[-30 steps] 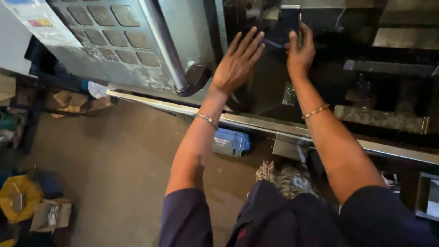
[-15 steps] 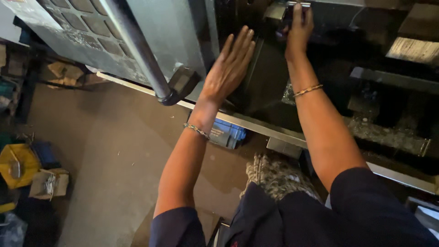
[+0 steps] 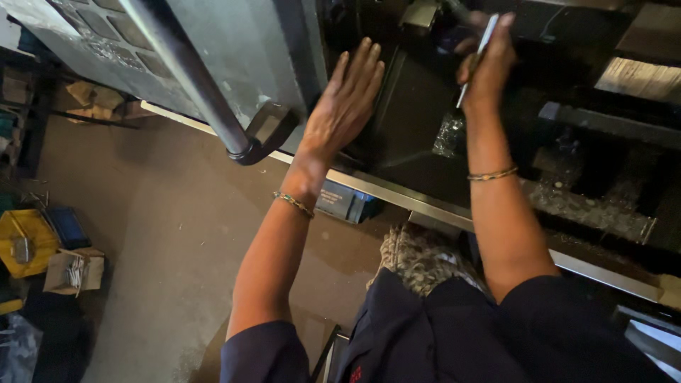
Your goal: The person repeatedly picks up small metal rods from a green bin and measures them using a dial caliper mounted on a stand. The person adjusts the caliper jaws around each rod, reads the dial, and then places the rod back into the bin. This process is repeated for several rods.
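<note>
Two hands are being reached into the dark machine opening. The left hand (image 3: pixel 347 106) is being held flat, its five fingers (image 3: pixel 358 67) spread wide, against the black panel (image 3: pixel 408 120) beside the grey door (image 3: pixel 241 50). One thin silver tool (image 3: pixel 477 60) is being gripped by the right hand (image 3: pixel 486 67), fingers closed round it, near the opening's top edge. One bracelet is being worn on each wrist.

Right hand (image 3: pixel 488 64): its fingertips are lost in the dark machine interior (image 3: pixel 425 120), so the grip on the thin silver tool (image 3: pixel 474 60) is unclear.
Thin silver tool: its lower end is hidden behind the right hand, and its kind is unclear.
Machine door (image 3: pixel 234 42): cut off by the top edge.
Cardboard box (image 3: pixel 73 272), left of the machine door: contents too small to tell.
</note>
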